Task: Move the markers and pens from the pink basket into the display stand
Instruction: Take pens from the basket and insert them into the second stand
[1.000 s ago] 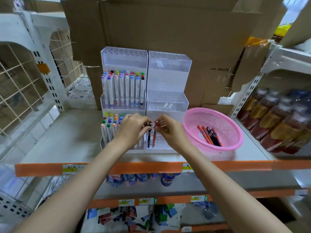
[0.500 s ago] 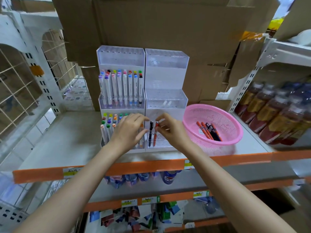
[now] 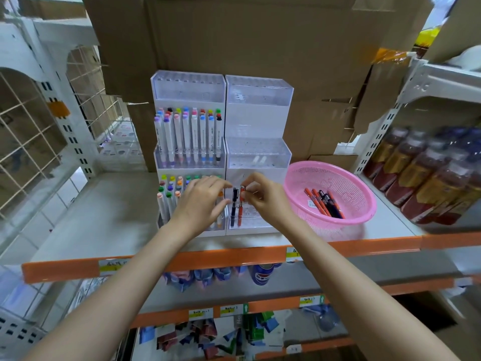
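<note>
A white and clear plastic display stand point(image 3: 257, 121), made of two stepped units side by side, is in the centre of the frame. It stands on a grey shelf with an orange front edge point(image 3: 78, 209). The left unit carries white markers with coloured caps point(image 3: 187, 136), upright in its middle and lowest steps. In the lowest step of the right unit two pens stand upright, just beside each other: a black pen point(image 3: 233, 208) on the left and an orange-red pen point(image 3: 240, 211) on the right.

The person's right hand point(image 3: 263, 201) pinches the cap of the orange-red pen between thumb and forefinger. The left hand point(image 3: 200, 204) is in front of the left unit's lowest step, with fingers loosely spread, and it holds nothing. Its fingertips are very near the black pen, but it cannot be told whether they touch it.

To the right of the stand, on the same shelf, sits a round pink plastic mesh basket point(image 3: 364, 201). Inside it several orange and dark pens point(image 3: 322, 204) lie in a loose bundle. Brown cardboard boxes point(image 3: 234, 35) fill the upper part of the frame, and bottles of dark liquid point(image 3: 429, 173) stand at the right edge.
</note>
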Demonstrator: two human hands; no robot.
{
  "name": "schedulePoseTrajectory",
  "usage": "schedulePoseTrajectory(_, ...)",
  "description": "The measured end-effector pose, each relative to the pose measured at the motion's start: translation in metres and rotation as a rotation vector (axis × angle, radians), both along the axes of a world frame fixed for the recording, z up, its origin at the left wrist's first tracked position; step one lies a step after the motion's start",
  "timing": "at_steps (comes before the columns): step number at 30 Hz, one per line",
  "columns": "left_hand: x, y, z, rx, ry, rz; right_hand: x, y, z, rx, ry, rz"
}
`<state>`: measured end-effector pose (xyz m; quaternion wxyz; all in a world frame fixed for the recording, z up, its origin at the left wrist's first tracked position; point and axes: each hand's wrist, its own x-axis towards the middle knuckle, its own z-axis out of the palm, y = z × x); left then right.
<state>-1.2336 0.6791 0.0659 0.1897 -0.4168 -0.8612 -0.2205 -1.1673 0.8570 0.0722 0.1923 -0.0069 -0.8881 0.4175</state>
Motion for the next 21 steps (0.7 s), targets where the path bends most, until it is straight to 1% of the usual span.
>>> schedulePoseTrajectory(3, 0.001, 0.0, 0.001, -0.008, -0.008, 0.004, -0.001, 0.001, 0.001, 0.005, -0.004, 0.021)
schedulePoseTrajectory(6, 0.0, 0.001, 0.005, -0.021, -0.011, -0.008, 0.001, 0.003, -0.001, 0.058, -0.019, 0.053)
schedulePoseTrajectory(10, -0.003, 0.003, 0.015, -0.057, -0.008, -0.047, 0.006, 0.008, -0.001, 0.076, 0.008, 0.062)
schedulePoseTrajectory(14, 0.0, 0.016, 0.028, -0.076, 0.05, -0.079, 0.012, 0.023, 0.006, 0.299, 0.055, 0.024)
schedulePoseTrajectory(19, 0.01, 0.053, 0.036, -0.166, 0.078, -0.172, 0.033, 0.059, 0.01, 0.524, -0.036, -0.072)
schedulePoseTrajectory(21, 0.016, 0.072, 0.038, -0.181, 0.106, -0.213, 0.044, 0.077, 0.008, 0.535, -0.065, -0.127)
